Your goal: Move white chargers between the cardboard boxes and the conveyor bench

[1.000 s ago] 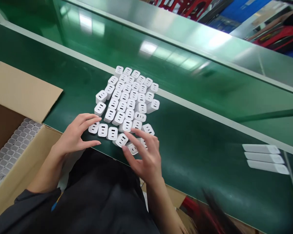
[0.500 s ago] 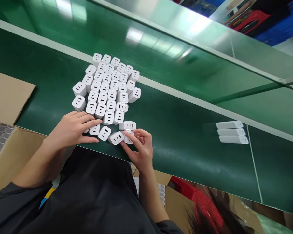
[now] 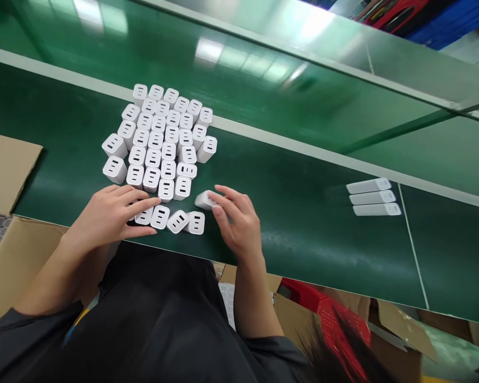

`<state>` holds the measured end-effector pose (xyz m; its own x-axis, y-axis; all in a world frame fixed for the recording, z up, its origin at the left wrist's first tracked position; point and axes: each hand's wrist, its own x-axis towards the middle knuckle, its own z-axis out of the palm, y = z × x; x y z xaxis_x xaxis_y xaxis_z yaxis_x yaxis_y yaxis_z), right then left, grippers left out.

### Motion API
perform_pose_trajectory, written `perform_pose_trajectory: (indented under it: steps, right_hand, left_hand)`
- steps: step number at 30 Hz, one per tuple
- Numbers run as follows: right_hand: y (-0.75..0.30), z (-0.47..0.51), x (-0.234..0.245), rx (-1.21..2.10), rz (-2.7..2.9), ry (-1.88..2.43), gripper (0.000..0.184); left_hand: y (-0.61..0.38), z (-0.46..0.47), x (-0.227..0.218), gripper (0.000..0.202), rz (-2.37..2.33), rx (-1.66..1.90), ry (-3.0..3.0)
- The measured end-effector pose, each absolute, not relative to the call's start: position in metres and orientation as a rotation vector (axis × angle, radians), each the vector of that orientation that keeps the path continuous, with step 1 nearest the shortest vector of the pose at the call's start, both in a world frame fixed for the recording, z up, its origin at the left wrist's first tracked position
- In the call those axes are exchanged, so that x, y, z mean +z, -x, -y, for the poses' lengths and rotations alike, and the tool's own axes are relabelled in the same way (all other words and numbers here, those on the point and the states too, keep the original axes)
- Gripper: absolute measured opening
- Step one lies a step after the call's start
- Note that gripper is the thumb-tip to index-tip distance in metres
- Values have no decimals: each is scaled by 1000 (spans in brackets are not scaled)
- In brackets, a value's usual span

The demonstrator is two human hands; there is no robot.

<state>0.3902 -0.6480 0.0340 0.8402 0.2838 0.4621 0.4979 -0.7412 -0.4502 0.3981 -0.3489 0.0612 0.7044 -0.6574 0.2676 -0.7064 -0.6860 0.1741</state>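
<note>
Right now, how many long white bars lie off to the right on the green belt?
3: top bar, middle bar and bottom bar, stacked side by side, parallel, right of the hands; none seem hidden.

right hand [image 3: 239, 226]: moved right | white charger [image 3: 205, 200]: pulled off front row, now at fingertips

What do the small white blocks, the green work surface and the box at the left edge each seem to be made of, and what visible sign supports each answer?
White blocks: probably moulded plastic, matte to satin, with uniform colour, rounded edges and crisp slots. Green work surface: seemingly a smooth glossy synthetic sheet, perhaps rubber or PVC; it mirrors the ceiling lights. Box: brown cardboard, dull, with a folded flap and raw cut edge.
</note>
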Motion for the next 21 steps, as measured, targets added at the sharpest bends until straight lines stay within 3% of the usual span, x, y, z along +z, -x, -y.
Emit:
perform_pose_trajectory:
  steps: [6,14,21]
  right_hand:
    - [-371,665,35,-243,550,2205,14]
    - [-369,645,26,15,763,1901,59]
    - [-370,638,21,-47,693,1960,56]
  left_hand:
    - [-400,350,59,47,1102,267,-2653]
    - [-401,357,64,44,1160,256,-2654]
    - [-400,356,61,44,1178,243,-2645]
